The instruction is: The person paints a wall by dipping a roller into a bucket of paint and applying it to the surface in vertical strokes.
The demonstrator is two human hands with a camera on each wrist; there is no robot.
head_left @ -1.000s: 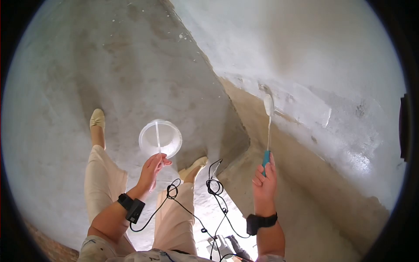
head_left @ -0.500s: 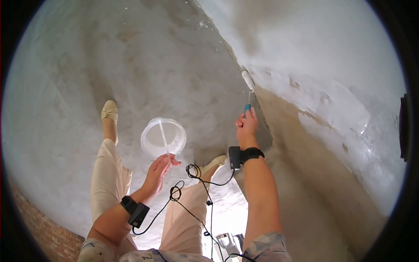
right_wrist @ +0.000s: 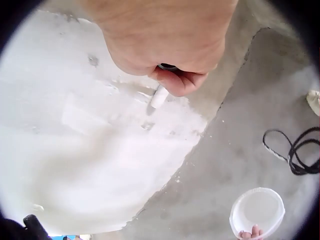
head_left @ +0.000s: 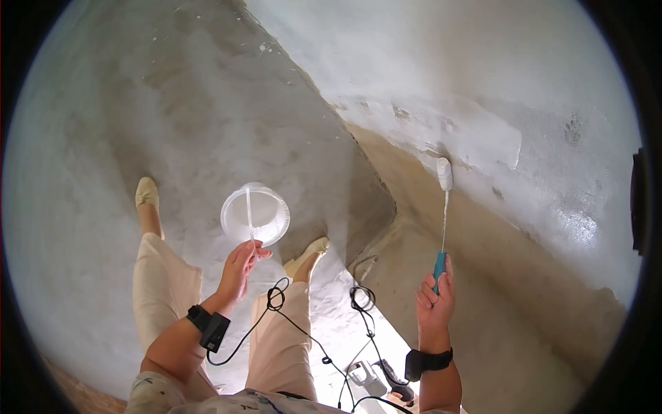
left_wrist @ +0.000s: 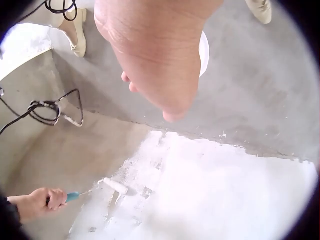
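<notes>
My right hand (head_left: 436, 303) grips the teal handle of a small paint roller (head_left: 445, 174). Its white sleeve lies against the wall, at the lower border of the white paint. In the right wrist view the fingers hide most of the roller's handle. By its white strip handle, my left hand (head_left: 241, 265) holds a translucent plastic bucket (head_left: 234, 224) with white paint low inside. That bucket hangs in front of my legs, above the grey floor. The left wrist view has the bucket mostly hidden behind the hand.
White paint covers the upper wall (head_left: 427, 62); a bare beige band (head_left: 386, 165) runs below it. Looped black cables (head_left: 362, 300) hang between my arms. My feet in cream shoes (head_left: 147, 193) stand on the floor (head_left: 207, 110). Some equipment (head_left: 369, 376) lies near the bottom edge.
The roller moved to the corner where wall meets floor, then came back right along the wall's lower paint border. The left hand keeps holding the bucket in much the same place.
</notes>
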